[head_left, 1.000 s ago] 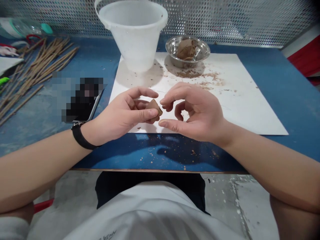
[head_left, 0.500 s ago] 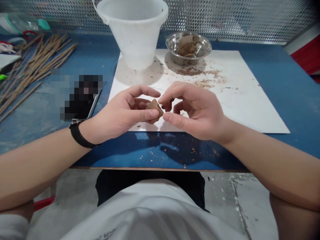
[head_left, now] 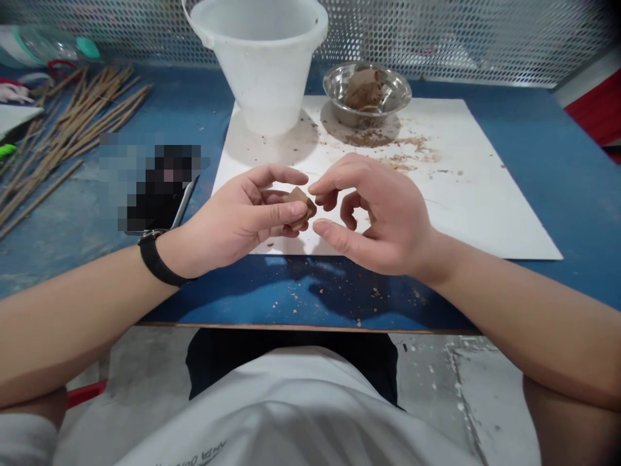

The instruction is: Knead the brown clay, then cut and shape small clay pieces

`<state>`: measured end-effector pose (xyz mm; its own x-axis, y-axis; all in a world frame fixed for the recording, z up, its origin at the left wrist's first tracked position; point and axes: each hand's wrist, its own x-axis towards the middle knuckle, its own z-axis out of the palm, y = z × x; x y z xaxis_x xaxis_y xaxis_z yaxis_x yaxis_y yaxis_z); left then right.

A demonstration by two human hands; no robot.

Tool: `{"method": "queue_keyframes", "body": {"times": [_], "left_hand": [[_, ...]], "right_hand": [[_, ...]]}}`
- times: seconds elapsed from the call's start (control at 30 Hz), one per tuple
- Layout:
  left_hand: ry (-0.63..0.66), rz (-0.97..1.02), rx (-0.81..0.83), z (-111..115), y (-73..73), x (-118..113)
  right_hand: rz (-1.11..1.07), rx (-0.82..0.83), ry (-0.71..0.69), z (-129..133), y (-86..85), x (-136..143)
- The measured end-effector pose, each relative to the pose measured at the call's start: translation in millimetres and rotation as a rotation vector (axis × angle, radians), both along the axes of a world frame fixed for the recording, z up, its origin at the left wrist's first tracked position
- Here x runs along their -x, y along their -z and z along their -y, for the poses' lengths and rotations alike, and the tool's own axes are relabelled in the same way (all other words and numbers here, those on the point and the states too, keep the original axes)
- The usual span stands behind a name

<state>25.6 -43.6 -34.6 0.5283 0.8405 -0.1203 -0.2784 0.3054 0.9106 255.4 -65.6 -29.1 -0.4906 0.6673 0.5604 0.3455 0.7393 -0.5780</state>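
Between the thumb and fingers of my left hand [head_left: 242, 217] is a small angular lump of brown clay [head_left: 301, 202]. My right hand [head_left: 378, 217] is close by on the right, its thumb and curled fingers apart with a gap between them. Its fingertips are just short of the lump, and nothing shows in its grasp. Both hands hover over the front edge of a white board [head_left: 475, 188]. Farther back on the board, a steel bowl [head_left: 334, 103] holds a bigger lump of brown clay [head_left: 363, 90].
A white bucket [head_left: 266, 77] stands behind my hands. Brown crumbs [head_left: 407, 149] lie on the board and the blue table [head_left: 272, 291]. To the left are a phone [head_left: 160, 188], thin brown sticks [head_left: 92, 116] and a plastic bottle [head_left: 48, 46]. A perforated metal panel [head_left: 451, 45] rises behind.
The clay piece has turned slightly in my left fingers. My right thumb and fingers have spread a little wider and drawn slightly off the piece.
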Motion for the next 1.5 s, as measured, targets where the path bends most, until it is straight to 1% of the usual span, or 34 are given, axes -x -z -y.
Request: {"method": "queue_keyframes", "body": {"times": [0.2, 0.37, 0.43, 0.57, 0.73, 0.87, 1.03, 1.23, 1.37, 1.5], "left_hand": [[0.002, 0.012, 0.04, 0.1, -0.3, -1.7], [-0.011, 0.012, 0.038, 1.3, 0.0, -1.1], [-0.029, 0.008, 0.041, 1.5, -0.2, -0.4], [-0.011, 0.004, 0.042, 0.7, -0.3, 1.3], [0.071, -0.012, 0.058, -3.2, -0.7, 4.2], [0.133, -0.024, 0.074, -5.7, -2.2, 6.2], [0.13, 0.011, 0.13, -6.0, -4.8, 7.1], [0.124, 0.02, 0.083, -6.5, -5.9, 8.2], [0.124, 0.032, 0.11, -5.9, -4.8, 8.5], [0.088, 0.067, 0.145, -5.6, -4.2, 8.9]], "right_hand": [[-0.005, -0.064, 0.047, -5.7, 7.5, 1.4], [0.063, -0.012, 0.124, -3.2, 7.2, 1.7], [0.045, -0.033, 0.102, -3.0, 6.4, 1.1], [-0.031, -0.201, 0.0, -6.5, 7.8, 0.6], [0.017, -0.336, 0.005, -9.0, 8.7, 0.6], [0.059, -0.372, 0.005, -7.7, 5.8, -3.1], [0.119, -0.396, 0.037, -5.4, 5.1, -8.1], [0.123, -0.563, -0.004, -7.5, 8.6, -9.1], [0.153, -0.535, -0.022, -7.3, 9.6, -9.3], [0.144, -0.53, -0.052, -7.2, 11.1, -9.1]]}}
